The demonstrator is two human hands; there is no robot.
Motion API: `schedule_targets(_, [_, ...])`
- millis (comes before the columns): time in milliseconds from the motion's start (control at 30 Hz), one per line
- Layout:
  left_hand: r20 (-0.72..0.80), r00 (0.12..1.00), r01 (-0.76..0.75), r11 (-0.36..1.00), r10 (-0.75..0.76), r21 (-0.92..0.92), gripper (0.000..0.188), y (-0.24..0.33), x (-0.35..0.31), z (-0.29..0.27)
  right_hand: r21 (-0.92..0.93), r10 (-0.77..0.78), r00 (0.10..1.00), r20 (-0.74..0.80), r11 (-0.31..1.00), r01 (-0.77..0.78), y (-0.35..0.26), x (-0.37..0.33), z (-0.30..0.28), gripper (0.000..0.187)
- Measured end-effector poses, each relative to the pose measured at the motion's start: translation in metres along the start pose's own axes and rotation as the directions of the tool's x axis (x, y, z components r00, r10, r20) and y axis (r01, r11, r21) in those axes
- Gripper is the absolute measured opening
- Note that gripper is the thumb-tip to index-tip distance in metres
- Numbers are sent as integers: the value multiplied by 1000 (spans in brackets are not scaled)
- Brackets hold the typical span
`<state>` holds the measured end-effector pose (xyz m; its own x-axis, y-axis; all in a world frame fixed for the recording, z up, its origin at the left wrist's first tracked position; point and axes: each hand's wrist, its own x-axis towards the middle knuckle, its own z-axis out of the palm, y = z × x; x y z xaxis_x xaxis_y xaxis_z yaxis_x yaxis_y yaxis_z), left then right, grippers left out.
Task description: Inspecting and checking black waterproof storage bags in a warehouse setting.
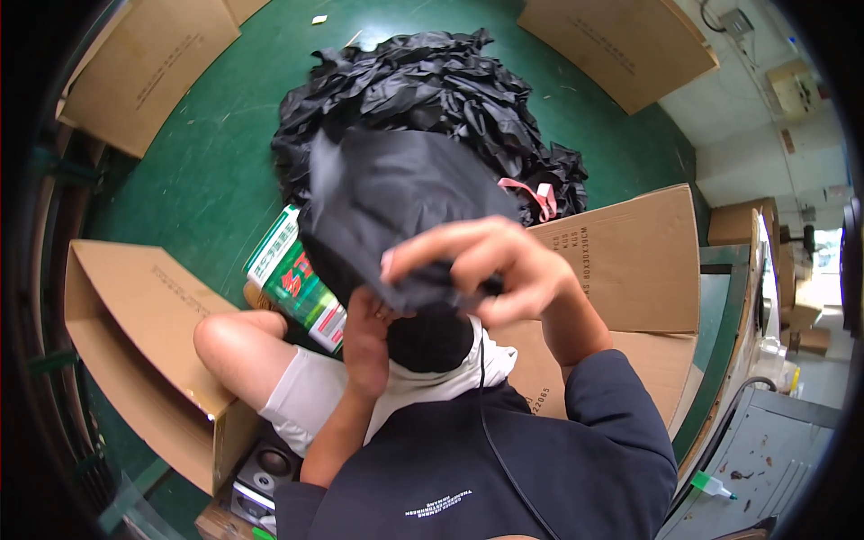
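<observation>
Dark shirt cloth point(432, 450) lies nearest the camera, filling six o'clock, with a thin black cord point(490, 423) running down it. Beyond it, near the centre of the view, the person's right hand point(499, 270) is blurred, its fingers bent and the index finger reaching toward nine o'clock over a piece of black fabric point(405, 180); whether it grips the fabric cannot be told. Just beside it, toward eight o'clock, the left hand point(367, 342) has its fingers curled closed on the fabric's lower edge, the tips partly hidden. The smooth piece spreads from the hands up toward twelve o'clock, where it overlaps a large crumpled heap of black cloth point(423, 81) on a green floor point(193, 189). A pink strap point(544, 198) lies on the heap's edge at one o'clock. Near the left hand, at nine o'clock, a green and white package point(297, 279) leans at a slant beyond a bare bent knee point(220, 342) and white shorts point(306, 387). Cardboard boxes stand around: one at eight o'clock point(135, 342), others at eleven, one and three. A grey surface point(774, 450) at four o'clock bears a green-capped marker point(713, 486); a speaker point(270, 463) sits at seven.
</observation>
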<state>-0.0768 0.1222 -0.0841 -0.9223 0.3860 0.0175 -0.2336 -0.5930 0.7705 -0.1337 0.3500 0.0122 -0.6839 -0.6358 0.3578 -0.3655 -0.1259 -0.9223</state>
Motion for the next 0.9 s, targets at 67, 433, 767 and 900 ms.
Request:
schedule_targets(67, [-124, 971, 133, 895, -203, -425, 69, 18, -9, -3, -169, 106, 969, 222, 983, -69, 2, 6, 33, 17])
schedule_targets(433, [-233, 945, 197, 969, -229, -150, 37, 8, -40, -48, -250, 203, 961, -185, 936, -246, 21, 8, 81, 16])
schedule_targets(767, [360, 752, 480, 833, -552, 275, 50, 95, -17, -23, -598, 77, 955, 287, 793, 116, -29, 76, 66, 57])
schedule_targets(900, [309, 841, 412, 896, -444, 166, 44, 97, -11, -29, -308, 238, 961, 139, 933, -187, -11, 72, 63, 50])
